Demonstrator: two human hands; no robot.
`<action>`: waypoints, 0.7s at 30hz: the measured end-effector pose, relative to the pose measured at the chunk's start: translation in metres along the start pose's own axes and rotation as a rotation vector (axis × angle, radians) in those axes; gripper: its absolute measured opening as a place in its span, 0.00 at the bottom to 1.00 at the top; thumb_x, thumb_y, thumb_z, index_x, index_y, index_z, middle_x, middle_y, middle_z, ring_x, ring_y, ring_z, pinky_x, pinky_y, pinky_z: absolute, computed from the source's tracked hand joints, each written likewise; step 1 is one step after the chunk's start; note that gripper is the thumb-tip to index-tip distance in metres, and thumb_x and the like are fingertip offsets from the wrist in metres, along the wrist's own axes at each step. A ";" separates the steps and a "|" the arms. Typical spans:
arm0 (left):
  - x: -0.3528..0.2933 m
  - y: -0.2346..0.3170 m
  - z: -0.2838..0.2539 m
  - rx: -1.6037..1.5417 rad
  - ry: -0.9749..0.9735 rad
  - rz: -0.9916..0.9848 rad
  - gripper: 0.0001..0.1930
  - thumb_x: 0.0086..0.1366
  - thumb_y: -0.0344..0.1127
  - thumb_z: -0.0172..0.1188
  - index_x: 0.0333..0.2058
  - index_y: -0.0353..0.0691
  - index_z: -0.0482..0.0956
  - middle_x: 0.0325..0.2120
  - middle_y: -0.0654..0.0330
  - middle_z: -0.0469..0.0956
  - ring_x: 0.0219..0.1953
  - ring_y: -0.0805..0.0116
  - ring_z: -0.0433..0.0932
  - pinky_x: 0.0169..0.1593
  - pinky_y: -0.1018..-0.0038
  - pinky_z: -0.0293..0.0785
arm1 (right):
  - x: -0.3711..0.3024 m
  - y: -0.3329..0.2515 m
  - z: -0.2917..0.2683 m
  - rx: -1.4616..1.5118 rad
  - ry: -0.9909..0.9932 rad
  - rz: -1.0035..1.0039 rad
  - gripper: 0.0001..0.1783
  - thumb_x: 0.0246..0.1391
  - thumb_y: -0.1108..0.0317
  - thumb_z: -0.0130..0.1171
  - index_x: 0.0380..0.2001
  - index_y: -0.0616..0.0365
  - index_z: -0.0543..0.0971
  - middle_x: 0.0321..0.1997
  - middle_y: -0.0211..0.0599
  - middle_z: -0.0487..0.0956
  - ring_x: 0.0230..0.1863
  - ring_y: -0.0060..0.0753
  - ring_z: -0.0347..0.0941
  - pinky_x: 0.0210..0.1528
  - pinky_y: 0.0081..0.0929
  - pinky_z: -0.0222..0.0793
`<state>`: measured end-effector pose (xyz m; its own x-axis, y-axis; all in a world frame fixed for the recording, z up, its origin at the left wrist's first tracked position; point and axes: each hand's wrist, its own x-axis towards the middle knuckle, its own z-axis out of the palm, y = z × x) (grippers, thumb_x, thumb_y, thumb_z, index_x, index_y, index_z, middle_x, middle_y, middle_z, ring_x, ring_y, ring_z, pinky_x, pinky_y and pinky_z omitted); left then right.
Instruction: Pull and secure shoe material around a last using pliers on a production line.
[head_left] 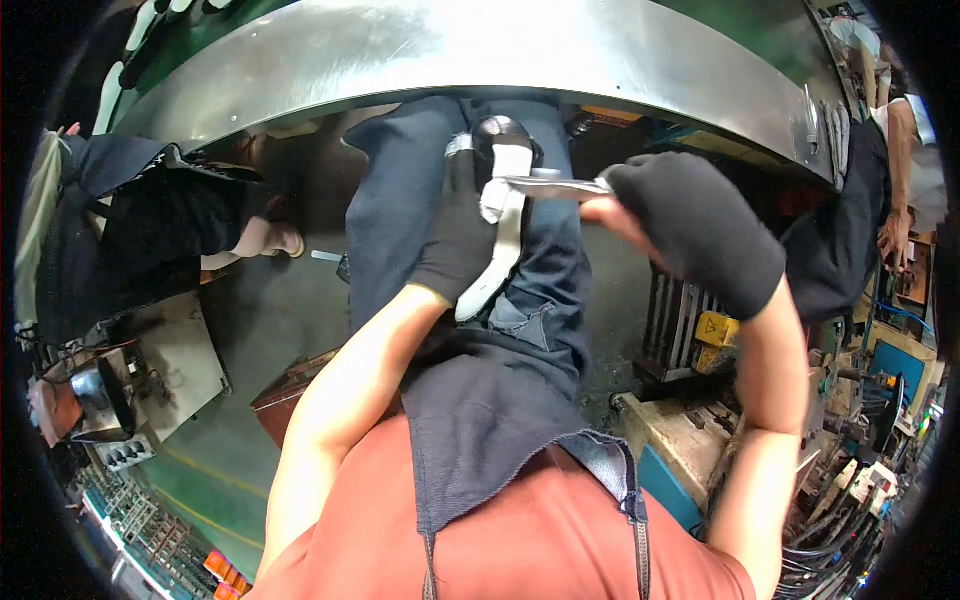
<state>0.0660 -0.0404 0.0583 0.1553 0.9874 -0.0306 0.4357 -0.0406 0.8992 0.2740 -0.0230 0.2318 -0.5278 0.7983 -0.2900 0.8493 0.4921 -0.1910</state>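
Closest to the lens is the person's own chest in an orange-red shirt [520,540], with a dark blue denim apron [490,400] hanging over it and down across the lap. Both bare forearms rise from the lower edge, and each ends in a black fingerless glove.

The left hand [455,235] is wrapped tight around a curved white piece [505,240] that runs from a dark rounded end at the top down to a pale tip showing below the glove; its grip is fully closed on that piece, which sits over the apron at the middle of the view.

The right hand [690,225] pinches a slim metal blade-like tool [555,186] between thumb and fingers, its grip closed on the near end. The tool lies roughly level and its far tip meets the top of the white piece, though glare makes it hard to say whether they truly touch.

Above the hands arcs a broad shiny steel counter edge [480,55]. At left another person in dark clothing [150,230] bends over, and at right a further person's arm [900,170] hangs beside green machinery [860,420].
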 end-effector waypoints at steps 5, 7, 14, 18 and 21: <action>-0.061 -0.051 -0.002 0.029 -0.059 0.155 0.46 0.57 0.42 0.67 0.66 0.27 0.51 0.62 0.34 0.59 0.65 0.41 0.60 0.67 0.60 0.57 | -0.012 -0.032 0.140 0.943 0.323 -0.086 0.16 0.61 0.56 0.57 0.35 0.59 0.79 0.32 0.54 0.78 0.33 0.56 0.75 0.33 0.40 0.69; -0.091 -0.025 -0.019 -0.018 -0.102 0.065 0.47 0.58 0.43 0.68 0.66 0.25 0.49 0.65 0.36 0.54 0.69 0.46 0.54 0.68 0.60 0.53 | -0.022 -0.035 0.166 0.833 0.039 0.161 0.22 0.64 0.51 0.50 0.32 0.61 0.79 0.30 0.56 0.77 0.31 0.56 0.74 0.33 0.39 0.67; -0.083 -0.066 -0.001 -0.913 -0.188 -0.695 0.26 0.75 0.50 0.38 0.54 0.32 0.72 0.49 0.51 0.77 0.51 0.63 0.77 0.54 0.68 0.72 | -0.059 -0.047 0.198 1.143 -0.048 0.349 0.24 0.65 0.49 0.50 0.33 0.62 0.79 0.26 0.51 0.77 0.25 0.34 0.72 0.32 0.33 0.67; -0.069 -0.052 0.011 -0.209 -0.076 -0.154 0.21 0.72 0.47 0.46 0.49 0.34 0.74 0.43 0.55 0.79 0.46 0.63 0.78 0.52 0.69 0.73 | -0.058 -0.037 0.160 1.284 -0.232 0.591 0.27 0.65 0.45 0.48 0.34 0.61 0.79 0.28 0.47 0.80 0.28 0.39 0.76 0.34 0.34 0.69; -0.073 -0.068 0.011 -0.306 -0.142 -0.133 0.23 0.70 0.49 0.50 0.52 0.35 0.73 0.45 0.54 0.79 0.46 0.63 0.78 0.52 0.69 0.73 | -0.041 -0.041 0.099 0.889 -0.197 0.270 0.24 0.63 0.46 0.50 0.37 0.58 0.80 0.33 0.50 0.80 0.36 0.58 0.76 0.36 0.41 0.70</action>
<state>0.0348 -0.1118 -0.0060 0.2457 0.9491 -0.1973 0.1780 0.1559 0.9716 0.2595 -0.1103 0.1589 -0.3761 0.7335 -0.5662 0.6673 -0.2095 -0.7147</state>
